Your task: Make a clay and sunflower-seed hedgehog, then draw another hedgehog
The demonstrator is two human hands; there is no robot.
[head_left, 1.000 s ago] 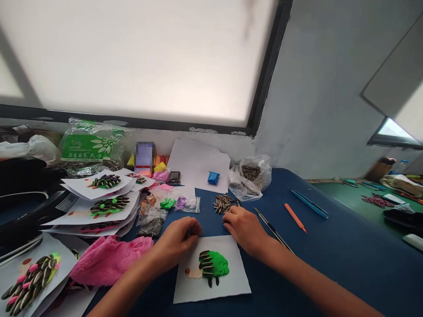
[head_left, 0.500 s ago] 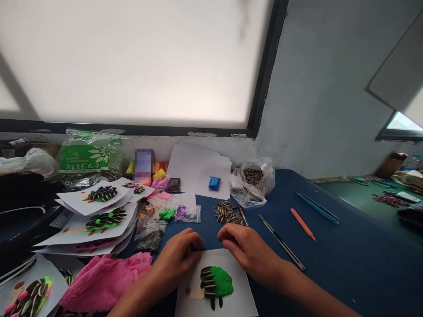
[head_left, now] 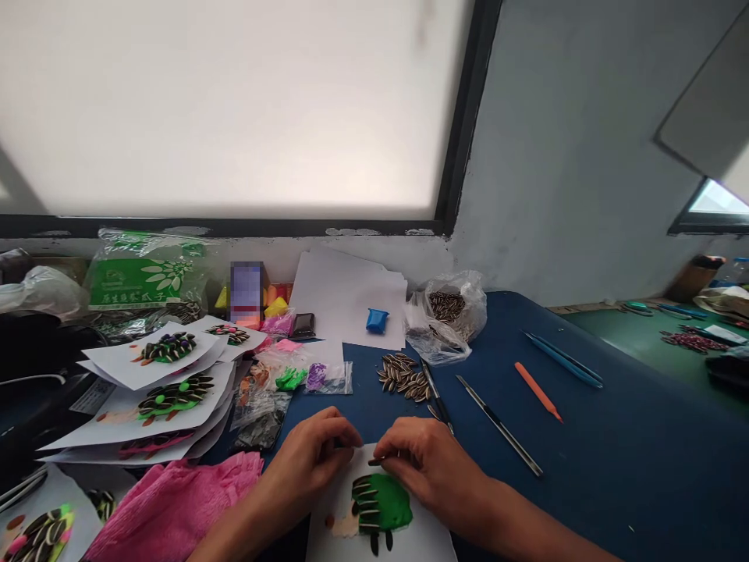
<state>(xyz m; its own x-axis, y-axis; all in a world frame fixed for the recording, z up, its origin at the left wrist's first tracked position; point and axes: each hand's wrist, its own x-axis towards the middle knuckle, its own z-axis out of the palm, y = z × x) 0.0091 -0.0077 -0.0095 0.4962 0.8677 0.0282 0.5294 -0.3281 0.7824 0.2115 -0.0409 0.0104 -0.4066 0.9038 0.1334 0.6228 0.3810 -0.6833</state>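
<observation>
Between the thumb and fingers of my right hand (head_left: 430, 464) is a dark sunflower seed (head_left: 375, 461), just above a green clay shape (head_left: 388, 502). That shape lies on a white sheet (head_left: 328, 550), with several striped seeds (head_left: 367, 507) stuck along its left side and two seeds under it. A pale clay snout with a brown dot extends to its left. My left hand (head_left: 316, 453) is closed, with fingers curled at the sheet's upper left edge; what they hold, if anything, is hidden. A loose pile of sunflower seeds (head_left: 403, 377) lies beyond my right hand.
On the right lie a craft knife (head_left: 500, 426), an orange pen-like tool (head_left: 538, 393) and blue tweezers (head_left: 562, 359). A plastic bag of seeds (head_left: 448, 316) stands behind. At left are stacked seed pictures (head_left: 146, 390), a pink cloth (head_left: 175, 507) and clay packets (head_left: 263, 417).
My right hand has drawn back from near the seed pile to the green clay, and a seed now shows in its fingers. My left hand has hardly moved.
</observation>
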